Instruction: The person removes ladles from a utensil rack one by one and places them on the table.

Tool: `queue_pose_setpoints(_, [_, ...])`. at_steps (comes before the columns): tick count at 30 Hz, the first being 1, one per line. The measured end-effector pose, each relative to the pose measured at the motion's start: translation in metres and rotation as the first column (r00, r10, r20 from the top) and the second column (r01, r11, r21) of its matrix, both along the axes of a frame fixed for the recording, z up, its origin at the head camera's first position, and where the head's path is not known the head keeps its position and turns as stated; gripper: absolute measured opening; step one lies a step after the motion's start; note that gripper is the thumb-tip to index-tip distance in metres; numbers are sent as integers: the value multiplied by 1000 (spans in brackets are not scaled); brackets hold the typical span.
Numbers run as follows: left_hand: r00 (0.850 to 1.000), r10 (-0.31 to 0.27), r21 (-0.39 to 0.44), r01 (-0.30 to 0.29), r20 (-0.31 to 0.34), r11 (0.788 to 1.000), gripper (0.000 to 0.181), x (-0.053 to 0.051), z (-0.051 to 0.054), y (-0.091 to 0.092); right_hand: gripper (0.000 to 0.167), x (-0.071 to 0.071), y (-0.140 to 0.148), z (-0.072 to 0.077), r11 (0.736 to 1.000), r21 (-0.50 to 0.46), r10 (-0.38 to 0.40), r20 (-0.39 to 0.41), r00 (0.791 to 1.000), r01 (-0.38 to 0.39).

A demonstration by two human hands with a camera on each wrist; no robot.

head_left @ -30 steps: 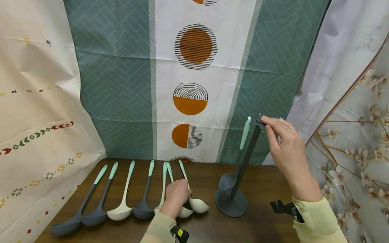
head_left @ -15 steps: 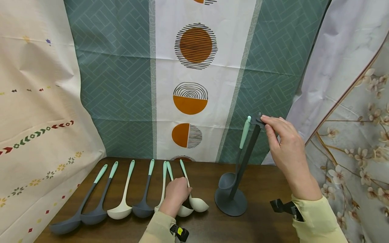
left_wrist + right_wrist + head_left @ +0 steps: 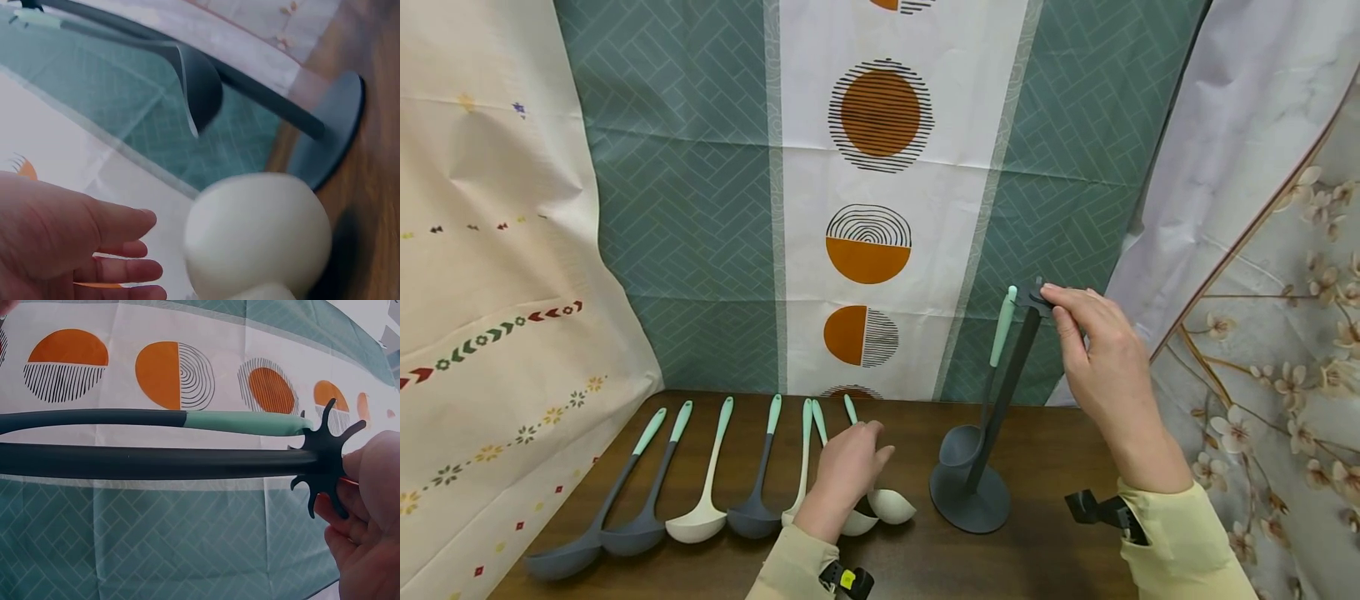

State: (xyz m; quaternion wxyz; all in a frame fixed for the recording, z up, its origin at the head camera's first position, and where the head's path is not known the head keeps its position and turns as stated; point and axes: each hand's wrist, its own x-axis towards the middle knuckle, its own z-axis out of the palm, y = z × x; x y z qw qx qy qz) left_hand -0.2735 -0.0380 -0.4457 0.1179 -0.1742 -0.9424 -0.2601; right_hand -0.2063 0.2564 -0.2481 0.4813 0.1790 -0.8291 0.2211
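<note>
My left hand (image 3: 850, 471) hovers over the right end of a row of ladles, fingers loosely extended and holding nothing. Just beside it lies a cream ladle (image 3: 892, 507) with a mint handle; its rounded bowl (image 3: 259, 231) shows in the left wrist view, apart from the fingertips. Another cream ladle (image 3: 859, 524) is partly hidden under the hand. My right hand (image 3: 1108, 375) grips the hooked top (image 3: 328, 450) of a dark utensil stand (image 3: 977, 504) between thumb and fingers. From one hook hangs a dark grey ladle (image 3: 961, 447) by its mint handle.
Left along the brown table (image 3: 985, 575) lie more ladles: grey ones (image 3: 752, 518) and a cream one (image 3: 696, 525), handles pointing toward the back. A patterned cloth (image 3: 700, 208) hangs behind, with a floral curtain (image 3: 1285, 375) at the right.
My left hand has let go of the rightmost cream ladle's handle, spread its fingers and risen slightly to the right. The right hand stays on the stand's top.
</note>
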Motion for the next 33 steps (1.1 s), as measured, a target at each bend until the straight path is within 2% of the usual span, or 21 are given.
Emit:
queue_pose_setpoints(3, [999,-19,14,20,-44,1000,34,5,8,5,32,0,0,0,1000,1,3,-4,1000,-3])
queue_pose_setpoints(8, [995,-71,73,76,-68,994,38,13,21,11,32,0,0,0,1000,0,11,-5,1000,-11])
queue_pose_setpoints(17, [980,-174,168,188,-98,968,40,22,43,26,32,0,0,-1,1000,-7,17,-10,1000,-17])
queue_pose_setpoints(26, [966,-233,238,253,-108,938,42,25,63,49,31,0,0,0,1000,-14,14,-10,1000,-14])
queue_pose_setpoints(33, [955,-268,264,293,-127,919,42,24,69,69,32,0,1,0,1000,-11,18,-7,1000,-19])
